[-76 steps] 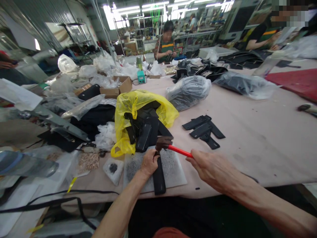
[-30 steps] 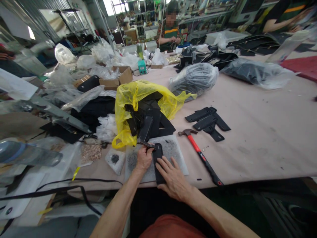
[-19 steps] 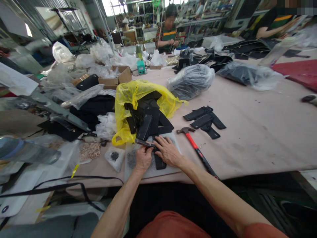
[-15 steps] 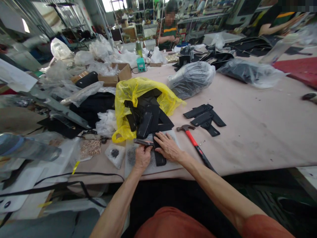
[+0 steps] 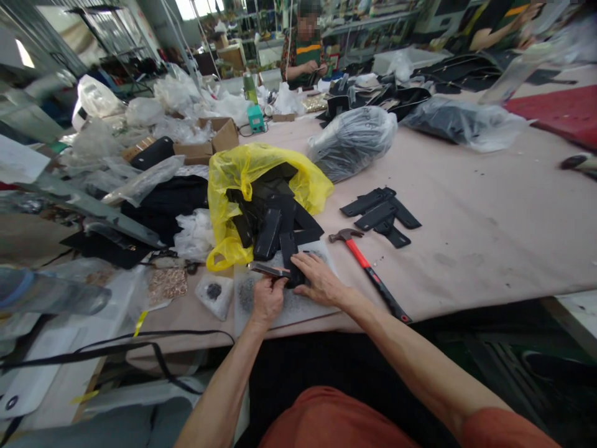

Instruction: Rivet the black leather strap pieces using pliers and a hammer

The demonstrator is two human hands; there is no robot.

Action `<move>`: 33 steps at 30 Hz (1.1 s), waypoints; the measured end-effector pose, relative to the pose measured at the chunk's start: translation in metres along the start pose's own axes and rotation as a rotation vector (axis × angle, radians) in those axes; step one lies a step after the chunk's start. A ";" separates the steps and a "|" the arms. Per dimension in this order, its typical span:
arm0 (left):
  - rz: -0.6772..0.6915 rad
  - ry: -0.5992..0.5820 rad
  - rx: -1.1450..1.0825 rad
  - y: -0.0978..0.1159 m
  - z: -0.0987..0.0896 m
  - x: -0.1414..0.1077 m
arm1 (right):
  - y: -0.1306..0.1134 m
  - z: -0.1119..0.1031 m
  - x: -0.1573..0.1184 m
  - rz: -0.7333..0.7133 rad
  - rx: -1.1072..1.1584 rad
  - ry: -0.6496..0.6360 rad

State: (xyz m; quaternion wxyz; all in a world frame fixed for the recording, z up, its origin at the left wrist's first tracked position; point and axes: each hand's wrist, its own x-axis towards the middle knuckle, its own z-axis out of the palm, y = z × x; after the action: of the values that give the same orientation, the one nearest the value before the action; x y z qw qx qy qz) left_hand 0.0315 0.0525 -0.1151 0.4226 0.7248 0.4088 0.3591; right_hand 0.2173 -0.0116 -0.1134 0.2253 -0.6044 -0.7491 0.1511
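Left grip (image 5: 268,303) clenches metal tool (image 5: 269,269); right grip (image 5: 321,281), unclenched, touches black strip (image 5: 295,274). Stacked pieces (image 5: 375,216) rightward seemingly done; bagged pieces (image 5: 268,234) ahead pending.

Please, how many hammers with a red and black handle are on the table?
1: the claw hammer lies to the right of the right hand. Others may be hidden.

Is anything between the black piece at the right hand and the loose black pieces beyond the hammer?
Yes. The hammer lies on the table, its head roughly on the straight line from the black piece to the loose black pieces. The right hand also covers the black piece's right side.
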 end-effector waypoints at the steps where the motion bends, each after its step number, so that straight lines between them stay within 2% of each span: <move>1: -0.006 -0.007 -0.006 -0.001 0.001 0.002 | 0.002 -0.001 0.000 0.006 0.014 0.004; 7: -0.014 -0.017 -0.053 -0.007 0.005 0.011 | -0.001 0.003 -0.014 0.138 -0.018 0.082; 15: 0.020 -0.094 -0.011 -0.009 0.009 0.012 | 0.000 0.006 -0.011 0.236 0.016 0.173; 22: 0.055 -0.111 0.049 -0.010 0.010 0.013 | 0.002 0.006 -0.011 0.236 0.026 0.174; 28: 0.079 -0.138 0.089 -0.005 0.017 0.015 | 0.002 0.004 -0.012 0.224 0.032 0.181; 33: 0.108 -0.113 0.191 -0.004 0.019 0.016 | 0.002 0.003 -0.013 0.220 0.033 0.188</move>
State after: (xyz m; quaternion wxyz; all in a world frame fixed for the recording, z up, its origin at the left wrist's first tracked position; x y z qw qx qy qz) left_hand 0.0533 0.0617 -0.1232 0.3541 0.8017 0.3773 0.2993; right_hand 0.2192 -0.0238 -0.1191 0.2864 -0.6907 -0.6512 0.1301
